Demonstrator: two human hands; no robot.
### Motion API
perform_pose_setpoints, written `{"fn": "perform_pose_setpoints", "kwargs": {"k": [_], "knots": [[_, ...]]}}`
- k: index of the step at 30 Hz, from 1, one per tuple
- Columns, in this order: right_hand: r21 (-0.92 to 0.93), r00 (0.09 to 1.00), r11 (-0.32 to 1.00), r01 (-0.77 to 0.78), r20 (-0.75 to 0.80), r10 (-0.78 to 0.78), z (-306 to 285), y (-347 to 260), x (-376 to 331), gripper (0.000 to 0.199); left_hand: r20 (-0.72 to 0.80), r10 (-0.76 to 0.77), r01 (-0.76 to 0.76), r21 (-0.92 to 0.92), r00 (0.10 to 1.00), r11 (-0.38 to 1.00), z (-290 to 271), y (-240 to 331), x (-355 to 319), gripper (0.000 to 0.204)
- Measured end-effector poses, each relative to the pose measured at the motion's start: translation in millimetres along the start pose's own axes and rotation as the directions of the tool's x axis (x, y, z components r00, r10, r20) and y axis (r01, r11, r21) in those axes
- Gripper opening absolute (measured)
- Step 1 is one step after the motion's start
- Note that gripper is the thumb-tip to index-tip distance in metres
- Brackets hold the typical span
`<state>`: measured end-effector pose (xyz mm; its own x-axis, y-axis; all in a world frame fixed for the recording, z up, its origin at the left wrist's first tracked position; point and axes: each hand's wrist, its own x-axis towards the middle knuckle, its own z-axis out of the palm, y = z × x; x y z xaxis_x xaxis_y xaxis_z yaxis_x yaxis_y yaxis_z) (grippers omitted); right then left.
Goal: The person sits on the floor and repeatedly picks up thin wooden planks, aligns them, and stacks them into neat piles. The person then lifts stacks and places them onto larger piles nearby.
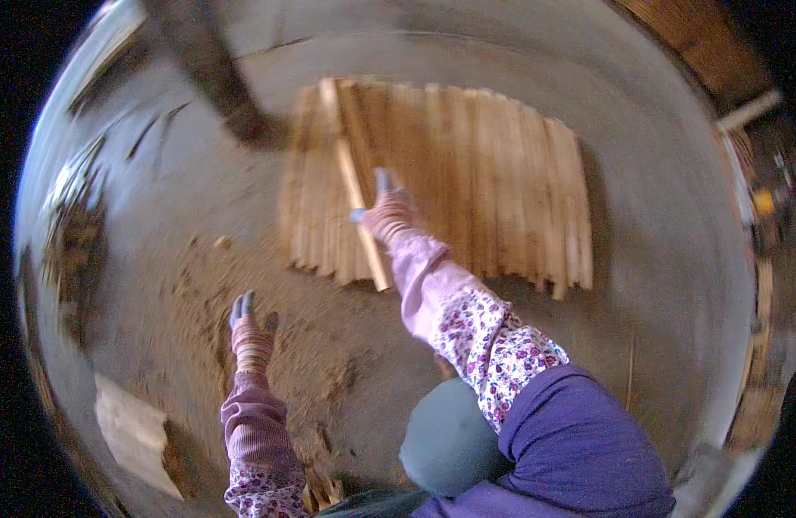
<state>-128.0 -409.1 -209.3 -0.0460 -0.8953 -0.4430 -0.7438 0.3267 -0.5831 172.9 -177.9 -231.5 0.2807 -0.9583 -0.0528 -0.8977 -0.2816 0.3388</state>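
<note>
My right hand (391, 211), in a striped glove with grey fingertips, reaches over a row of wooden strips. It grips a pale wooden strip (347, 164) at about its middle, one grey fingertip across the wood and another finger pointing away from me. This strip lies slantwise over the left part of the row. Beneath and beside it, many narrow wooden strips (501, 190) lie side by side on the floor. To the left, my left hand (254, 332), gloved alike, hovers over loose dirt with its fingers apart and nothing in them. Motion blurs parts of the picture.
Brown dirt and crumbs (303, 345) cover the floor near my left hand. A pale flat board (139, 436) lies at the lower left. A dark post-like shape (212, 73) stands beyond the strips' left end. Timber and clutter (764, 207) line the right edge.
</note>
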Motion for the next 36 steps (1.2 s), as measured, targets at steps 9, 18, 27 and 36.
{"fn": "perform_pose_setpoints", "kwargs": {"k": [9, 18, 27, 36], "knots": [[-0.153, 0.721, 0.985, -0.080, -0.691, -0.048, -252.3, 295.0, 8.6, 0.107, 0.218, -0.104, 0.085, 0.098, 0.970, 0.992, 78.5, 78.7, 136.1, 0.076], [0.206, 0.816, 0.953, -0.224, -0.494, 0.299, -336.4, 474.2, 14.1, 0.111, 0.146, -0.356, 0.362, -0.017, 0.923, 0.932, 112.1, 29.2, 185.1, 0.069], [0.439, 0.824, 0.843, -0.311, -0.318, 0.470, -334.7, 536.9, 3.8, 0.077, -0.038, -0.033, 0.037, 0.109, 0.999, 0.993, 108.4, 92.8, 185.8, 0.034], [-0.254, 0.768, 0.847, 0.467, -0.357, -0.531, -215.9, 253.9, 133.3, 0.059, 0.161, -0.363, 0.394, -0.256, 0.918, 0.883, 75.1, 86.0, 131.0, 0.070]]}}
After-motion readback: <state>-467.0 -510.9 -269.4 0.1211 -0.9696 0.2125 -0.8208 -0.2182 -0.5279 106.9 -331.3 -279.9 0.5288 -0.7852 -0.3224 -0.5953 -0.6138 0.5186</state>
